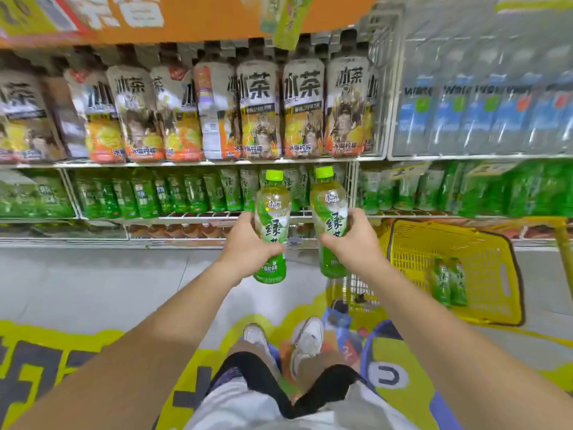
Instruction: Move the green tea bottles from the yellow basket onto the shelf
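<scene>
Left hand (248, 240) grips one upright green tea bottle (271, 225); right hand (356, 240) grips a second bottle (329, 218). Both are held before the green tea shelf (192, 216). Apparently two more bottles (449, 282), blurred, lie in the yellow basket (483, 243), right.

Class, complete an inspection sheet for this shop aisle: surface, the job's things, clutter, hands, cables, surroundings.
Surface: grey floor with a yellow floor sticker.
Job's things: left bottle and right bottle held upright before the green tea shelf; two spare bottles sit in the yellow basket.
Clutter: nothing seen.
Hands: left hand grips the left bottle; right hand grips the right bottle.
Cables: nothing seen.
Surroundings: iced tea bottles on the shelf above, water bottles to their right, white shoes below.
</scene>
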Tool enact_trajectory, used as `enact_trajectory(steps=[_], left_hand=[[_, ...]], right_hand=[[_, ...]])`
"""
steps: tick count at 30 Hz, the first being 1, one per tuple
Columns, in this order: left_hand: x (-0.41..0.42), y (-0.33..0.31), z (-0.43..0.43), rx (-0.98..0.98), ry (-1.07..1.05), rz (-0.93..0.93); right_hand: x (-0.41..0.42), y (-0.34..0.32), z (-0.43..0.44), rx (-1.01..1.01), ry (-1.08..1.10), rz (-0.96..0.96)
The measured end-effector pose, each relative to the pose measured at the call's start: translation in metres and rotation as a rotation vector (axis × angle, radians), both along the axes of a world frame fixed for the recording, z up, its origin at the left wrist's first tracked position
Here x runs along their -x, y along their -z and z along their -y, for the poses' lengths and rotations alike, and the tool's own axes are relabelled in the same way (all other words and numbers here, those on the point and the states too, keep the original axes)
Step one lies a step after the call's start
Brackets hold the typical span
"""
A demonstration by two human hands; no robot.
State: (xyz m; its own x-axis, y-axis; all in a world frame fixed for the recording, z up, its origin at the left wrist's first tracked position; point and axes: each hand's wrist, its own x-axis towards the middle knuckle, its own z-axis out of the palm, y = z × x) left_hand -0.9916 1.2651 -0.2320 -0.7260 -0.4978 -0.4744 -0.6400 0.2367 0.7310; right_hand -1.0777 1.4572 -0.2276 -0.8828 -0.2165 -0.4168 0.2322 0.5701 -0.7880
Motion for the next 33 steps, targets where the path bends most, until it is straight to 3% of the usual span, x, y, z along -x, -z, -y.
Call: enact_trajectory(steps=[13,22,33], left_hand=[[0.066,0.142,0.027,-0.102,0.067,0.050],[0.174,0.231,0.047,0.034,0.119,-0.064],[0.249,0.318,0.035,0.160,0.118,-0.357]], right_hand=[[0.031,0.134,0.021,-0.012,0.165,0.051],[0.133,0.230,0.057,-0.080,0.182,-0.082],[0.201,0.325,0.066,0.091,0.229,-0.316]])
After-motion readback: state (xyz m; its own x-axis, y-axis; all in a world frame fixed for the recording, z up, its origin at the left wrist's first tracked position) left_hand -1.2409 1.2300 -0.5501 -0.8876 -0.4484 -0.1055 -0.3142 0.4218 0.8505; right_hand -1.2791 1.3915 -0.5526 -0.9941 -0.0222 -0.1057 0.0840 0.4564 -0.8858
